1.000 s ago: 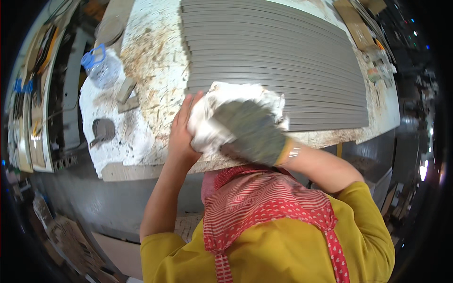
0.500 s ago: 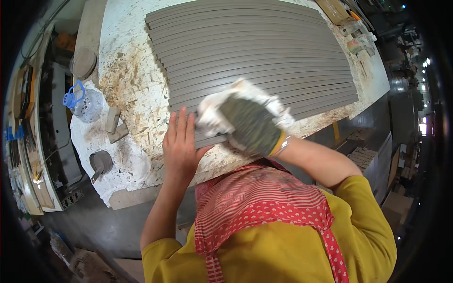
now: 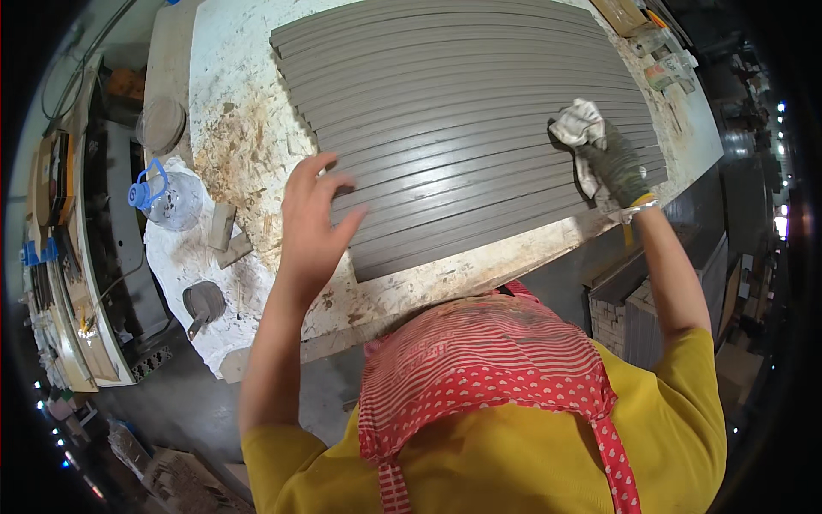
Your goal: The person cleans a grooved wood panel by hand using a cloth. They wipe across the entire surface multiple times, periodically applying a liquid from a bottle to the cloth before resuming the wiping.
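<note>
Grey-brown flat strips [image 3: 462,128], laid side by side in a wide panel, cover much of the white, stained tabletop [image 3: 231,128]. My right hand [image 3: 618,167], in a dark green knitted glove with a yellow cuff, grips a crumpled white rag [image 3: 580,124] over the right end of the strips near the front edge. At the strips' left ends is my bare left hand [image 3: 310,227], its fingers apart and curved, holding nothing. Whether its fingertips touch the strips I cannot tell.
To the left stand a clear jug [image 3: 178,201] with a blue cap and handle, small wooden blocks [image 3: 224,231] and a round cup [image 3: 204,300] with a tool in it. Clear bottles [image 3: 670,70] lie at the back right corner. Stacked boards [image 3: 638,308] stand below the table's right side.
My right hand has swept the rag rightward from the strips' left part to their right end. My left hand has come off the near strips and its fingers have spread.
</note>
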The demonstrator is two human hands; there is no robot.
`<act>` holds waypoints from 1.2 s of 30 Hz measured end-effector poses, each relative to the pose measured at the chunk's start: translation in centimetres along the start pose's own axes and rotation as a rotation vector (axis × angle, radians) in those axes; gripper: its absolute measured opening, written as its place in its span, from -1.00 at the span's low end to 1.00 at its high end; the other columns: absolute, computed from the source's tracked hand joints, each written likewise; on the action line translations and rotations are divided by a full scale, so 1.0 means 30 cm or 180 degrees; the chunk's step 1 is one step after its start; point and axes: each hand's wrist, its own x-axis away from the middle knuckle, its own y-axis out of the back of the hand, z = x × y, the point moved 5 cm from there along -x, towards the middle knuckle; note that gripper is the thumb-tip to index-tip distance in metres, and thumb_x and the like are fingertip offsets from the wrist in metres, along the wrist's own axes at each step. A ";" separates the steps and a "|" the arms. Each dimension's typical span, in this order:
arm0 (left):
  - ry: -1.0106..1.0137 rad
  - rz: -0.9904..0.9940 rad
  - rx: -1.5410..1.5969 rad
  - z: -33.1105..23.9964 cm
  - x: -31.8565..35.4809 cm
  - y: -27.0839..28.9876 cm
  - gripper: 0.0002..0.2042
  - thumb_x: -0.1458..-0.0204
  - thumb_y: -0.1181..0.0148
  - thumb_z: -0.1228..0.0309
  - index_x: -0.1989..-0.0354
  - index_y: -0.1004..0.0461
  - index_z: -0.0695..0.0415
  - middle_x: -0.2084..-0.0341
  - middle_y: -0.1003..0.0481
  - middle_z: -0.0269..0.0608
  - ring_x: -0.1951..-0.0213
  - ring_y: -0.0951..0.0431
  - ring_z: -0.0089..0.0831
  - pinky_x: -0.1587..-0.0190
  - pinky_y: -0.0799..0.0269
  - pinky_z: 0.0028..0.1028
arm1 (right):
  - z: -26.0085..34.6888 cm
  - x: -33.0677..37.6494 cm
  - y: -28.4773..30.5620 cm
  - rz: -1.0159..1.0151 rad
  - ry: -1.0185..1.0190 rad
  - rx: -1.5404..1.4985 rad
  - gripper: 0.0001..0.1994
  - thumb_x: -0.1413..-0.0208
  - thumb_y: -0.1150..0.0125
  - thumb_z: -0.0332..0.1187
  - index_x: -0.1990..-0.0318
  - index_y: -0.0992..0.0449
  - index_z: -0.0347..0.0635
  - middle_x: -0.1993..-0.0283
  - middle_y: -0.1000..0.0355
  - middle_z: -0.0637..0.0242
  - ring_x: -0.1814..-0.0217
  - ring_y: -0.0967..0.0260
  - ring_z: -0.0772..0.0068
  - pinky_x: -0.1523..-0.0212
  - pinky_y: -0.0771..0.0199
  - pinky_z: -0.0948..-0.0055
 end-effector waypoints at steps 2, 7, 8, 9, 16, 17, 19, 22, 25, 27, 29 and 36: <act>-0.0164 0.0164 -0.0114 -0.003 -0.069 -0.039 -0.78 0.14 -0.29 0.48 0.30 -0.42 0.15 -0.06 -0.30 -0.08 -0.17 -0.22 -0.08 -0.18 -0.15 -0.20 | -0.021 0.015 -0.048 -0.0590 0.0426 0.0718 -0.40 0.02 -0.31 -0.27 -0.16 -0.28 -0.33 -0.09 -0.38 -0.07 -0.14 -0.34 0.04 -0.13 -0.31 0.22; -0.0440 0.0788 -0.0506 -0.058 -0.146 -0.144 -0.85 0.11 -0.28 0.40 0.48 -0.40 0.12 -0.02 -0.30 -0.10 -0.16 -0.20 -0.06 -0.16 -0.07 -0.15 | -0.086 0.019 -0.081 -0.1148 0.0800 0.0865 -0.40 0.05 -0.28 -0.31 -0.15 -0.26 -0.38 -0.10 -0.32 -0.15 -0.18 -0.26 -0.11 -0.20 -0.24 0.11; -0.0497 0.0879 -0.0450 -0.074 -0.155 -0.160 -0.85 0.10 -0.28 0.40 0.48 -0.40 0.12 -0.02 -0.30 -0.12 -0.17 -0.19 -0.05 -0.15 -0.07 -0.14 | -0.092 0.021 -0.087 -0.1302 0.0943 0.0996 -0.40 0.05 -0.28 -0.31 -0.15 -0.26 -0.38 -0.10 -0.32 -0.14 -0.18 -0.26 -0.10 -0.20 -0.24 0.11; -0.0491 0.0891 -0.0476 -0.089 -0.167 -0.170 -0.85 0.10 -0.28 0.40 0.48 -0.40 0.12 -0.02 -0.30 -0.12 -0.17 -0.19 -0.05 -0.15 -0.07 -0.14 | -0.093 0.016 -0.087 -0.1202 0.0913 0.0918 -0.41 0.06 -0.29 -0.32 -0.14 -0.27 -0.38 -0.09 -0.33 -0.13 -0.18 -0.26 -0.10 -0.20 -0.24 0.12; 0.0000 0.0918 -0.0759 -0.101 -0.136 -0.118 -0.78 0.11 -0.31 0.35 0.53 -0.36 0.13 0.08 -0.33 -0.15 -0.10 -0.23 -0.14 -0.07 -0.12 -0.14 | -0.075 0.028 -0.091 -0.1340 0.1116 0.0788 -0.42 0.06 -0.28 -0.33 -0.14 -0.29 -0.36 -0.06 -0.36 -0.12 -0.14 -0.30 -0.10 -0.19 -0.25 0.11; 0.0293 0.1047 -0.0859 -0.100 -0.128 -0.113 -0.76 0.12 -0.32 0.33 0.55 -0.35 0.14 0.11 -0.35 -0.14 -0.03 -0.30 -0.18 0.00 -0.19 -0.19 | -0.081 0.033 -0.091 -0.1328 0.1035 0.0842 -0.44 0.02 -0.26 -0.33 -0.14 -0.28 -0.37 -0.09 -0.34 -0.12 -0.17 -0.27 -0.11 -0.21 -0.23 0.12; 0.0385 0.1132 -0.0906 -0.084 -0.125 -0.124 -0.75 0.13 -0.34 0.32 0.57 -0.36 0.15 0.24 -0.41 -0.15 0.11 -0.37 -0.22 0.13 -0.25 -0.25 | -0.059 0.032 -0.081 -0.1292 0.1094 0.0876 -0.46 -0.02 -0.23 -0.33 -0.14 -0.28 -0.38 -0.12 -0.32 -0.13 -0.20 -0.24 -0.12 -0.23 -0.22 0.12; 0.0766 0.1496 -0.0817 -0.066 -0.157 -0.134 -0.72 0.14 -0.36 0.31 0.60 -0.36 0.17 0.51 -0.45 -0.17 0.41 -0.44 -0.28 0.36 -0.31 -0.36 | -0.073 0.035 -0.094 -0.1398 0.1121 0.0931 -0.48 -0.02 -0.23 -0.32 -0.13 -0.30 -0.38 -0.11 -0.33 -0.12 -0.19 -0.25 -0.12 -0.23 -0.22 0.12; 0.1002 0.1800 -0.0689 -0.037 -0.177 -0.157 -0.71 0.10 -0.36 0.31 0.61 -0.36 0.18 0.72 -0.41 -0.23 0.61 -0.40 -0.36 0.50 -0.30 -0.42 | -0.087 0.042 -0.104 -0.1545 0.1258 0.1004 -0.47 0.02 -0.25 -0.28 -0.10 -0.34 -0.35 -0.07 -0.36 -0.09 -0.14 -0.30 -0.07 -0.24 -0.20 0.12; 0.0927 0.1851 -0.0700 -0.037 -0.194 -0.177 -0.72 0.07 -0.35 0.33 0.61 -0.37 0.18 0.77 -0.39 -0.27 0.67 -0.38 -0.42 0.55 -0.29 -0.43 | -0.074 0.029 -0.103 -0.1524 0.1333 0.0920 -0.49 0.02 -0.24 -0.28 -0.09 -0.35 -0.34 -0.07 -0.36 -0.09 -0.13 -0.31 -0.06 -0.23 -0.21 0.12; 0.1429 0.2096 -0.0308 -0.039 -0.195 -0.211 -0.74 0.03 -0.32 0.37 0.62 -0.36 0.17 0.75 -0.42 -0.29 0.67 -0.40 -0.53 0.57 -0.32 -0.52 | -0.049 0.032 -0.096 -0.1502 0.1396 0.0837 -0.50 0.01 -0.24 -0.28 -0.08 -0.36 -0.33 -0.06 -0.37 -0.09 -0.13 -0.31 -0.05 -0.22 -0.22 0.12; 0.1845 0.2213 -0.0095 -0.028 -0.187 -0.185 -0.70 0.01 -0.29 0.30 0.65 -0.36 0.15 0.71 -0.52 -0.25 0.62 -0.55 -0.55 0.51 -0.42 -0.55 | -0.046 0.030 -0.085 -0.1448 0.1326 0.0716 -0.53 0.00 -0.22 -0.31 -0.07 -0.37 -0.31 -0.05 -0.38 -0.05 -0.12 -0.32 -0.02 -0.20 -0.24 0.12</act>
